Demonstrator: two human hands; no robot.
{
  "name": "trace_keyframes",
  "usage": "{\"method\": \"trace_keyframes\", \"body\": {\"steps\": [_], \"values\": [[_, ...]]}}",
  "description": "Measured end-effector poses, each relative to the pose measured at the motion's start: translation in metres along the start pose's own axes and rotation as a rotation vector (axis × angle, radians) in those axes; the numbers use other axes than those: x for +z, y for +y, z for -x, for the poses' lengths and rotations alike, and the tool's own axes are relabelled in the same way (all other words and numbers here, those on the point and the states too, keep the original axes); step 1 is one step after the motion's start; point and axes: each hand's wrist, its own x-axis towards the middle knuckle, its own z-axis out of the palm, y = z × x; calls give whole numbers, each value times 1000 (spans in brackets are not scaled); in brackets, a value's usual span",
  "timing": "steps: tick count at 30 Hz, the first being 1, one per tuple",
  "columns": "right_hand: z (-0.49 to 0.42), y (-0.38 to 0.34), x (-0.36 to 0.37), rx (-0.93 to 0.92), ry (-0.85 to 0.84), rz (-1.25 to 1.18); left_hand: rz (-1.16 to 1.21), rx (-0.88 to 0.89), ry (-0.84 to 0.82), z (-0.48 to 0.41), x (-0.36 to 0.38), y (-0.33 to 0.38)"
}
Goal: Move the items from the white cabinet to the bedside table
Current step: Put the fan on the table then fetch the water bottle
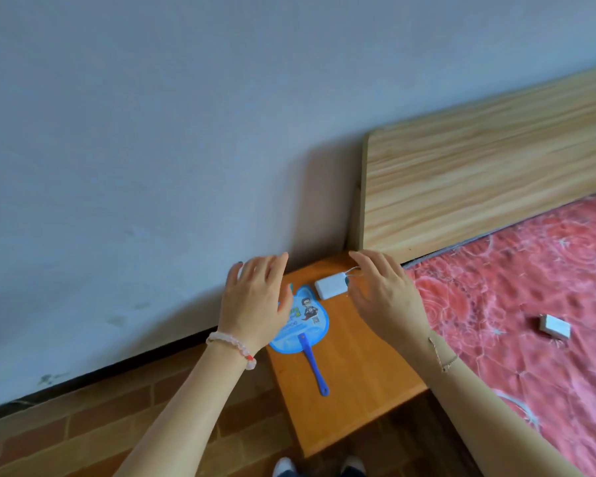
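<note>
An orange wooden bedside table point(355, 380) stands between the wall and the bed. On it lies a blue plastic hand fan point(308, 325) with a cartoon print, its handle pointing toward me. Behind the fan sits a small white box-shaped device point(331, 286) with a thin white cord. My left hand point(255, 301) hovers open over the fan's left edge and hides part of it. My right hand point(386, 294) hovers open just right of the white device. Neither hand holds anything.
A bed with a pink rose-patterned cover point(516, 304) lies to the right, with a small white box point(554, 327) on it. A pale wooden headboard point(479, 180) leans on the grey wall point(152, 149). Brick-pattern floor point(100, 425) lies to the left. My shoes point(284, 468) show at the bottom.
</note>
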Motion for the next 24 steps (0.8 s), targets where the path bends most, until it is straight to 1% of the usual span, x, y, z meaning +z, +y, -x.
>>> {"method": "trace_keyframes", "body": {"steps": [4,7,11,18,24], "values": [[4,-6,-35,-51,12,96,-31,21,26,4,-27,12],[14,-12,-56,-20,28,127,-20,72,35,5,-43,15],[33,-30,-75,22,84,125,22,142,89,8,-62,13],[70,-88,-90,120,203,179,126,285,132,26,-91,-24],[110,-156,-91,232,344,201,197,461,205,40,-121,-53]]}}
